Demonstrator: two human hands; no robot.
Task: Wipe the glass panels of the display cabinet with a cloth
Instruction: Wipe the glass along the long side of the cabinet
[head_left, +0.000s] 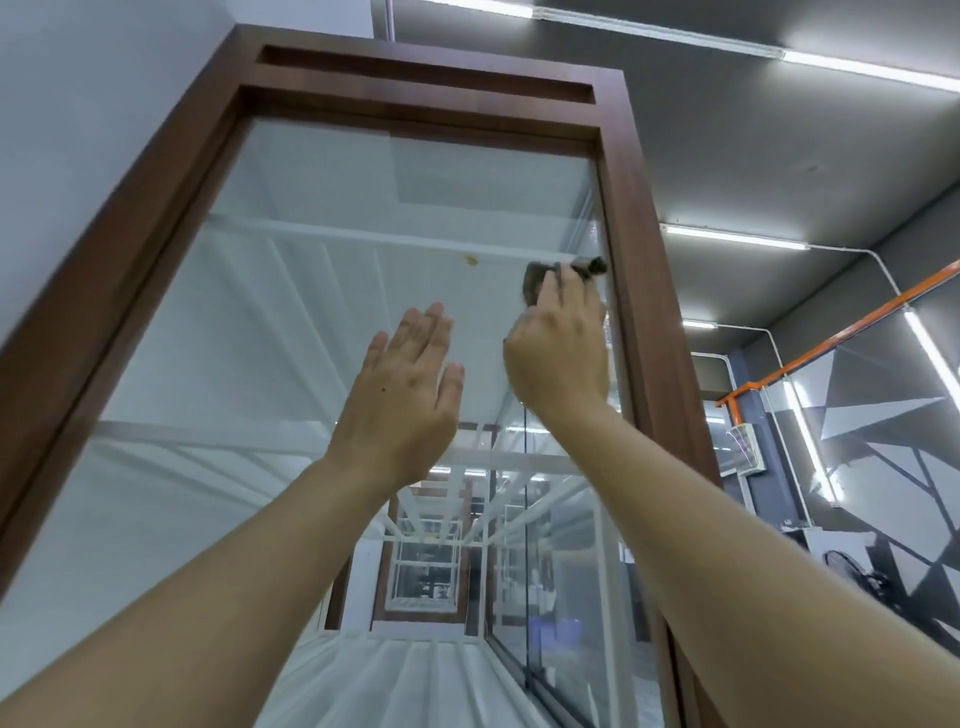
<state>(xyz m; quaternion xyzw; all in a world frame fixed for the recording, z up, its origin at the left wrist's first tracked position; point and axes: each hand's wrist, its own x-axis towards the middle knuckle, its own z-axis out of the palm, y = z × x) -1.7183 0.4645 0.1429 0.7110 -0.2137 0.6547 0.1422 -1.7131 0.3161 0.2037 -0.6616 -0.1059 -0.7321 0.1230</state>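
gripping a dark cloth against the glass panel, right hand, left hand flat, fingers straight

The glass panel in front of me is smooth and glossy and throws back reflections of the lights. The frame round it is dark brown wood with a smooth, faintly sheened finish. The cloth that my right hand grips is dark grey and looks soft and fuzzy. Inside, the shelf edge looks white and matt. Far right, the ceiling is matt grey.
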